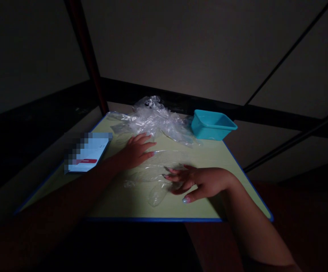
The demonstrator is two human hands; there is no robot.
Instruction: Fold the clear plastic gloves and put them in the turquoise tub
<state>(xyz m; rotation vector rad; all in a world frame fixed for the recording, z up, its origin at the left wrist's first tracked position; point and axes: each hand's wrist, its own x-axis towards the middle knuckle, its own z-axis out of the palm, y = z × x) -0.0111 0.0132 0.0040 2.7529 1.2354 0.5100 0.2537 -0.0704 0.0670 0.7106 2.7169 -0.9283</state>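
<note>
A clear plastic bag (pixel 149 172) lies spread out on the pale yellow table (pixel 118 206), its lower part crumpled toward the front edge. My left hand (pixel 137 151) rests at the bag's upper left with fingers spread, palm down. Over the bag's right side is my right hand (pixel 200 181), fingers apart and slightly bent; whether they touch the plastic I cannot tell. Neither hand grips anything. Just beyond my left hand sits a heap of crumpled clear plastic bags (pixel 158 119).
At the table's back right corner stands a turquoise plastic basket (pixel 212 128). A phone or tablet (pixel 91 151) with a lit screen lies at the left, beside my left forearm. Blue trim runs round the table edge. Dark panelled walls close in behind and at the left.
</note>
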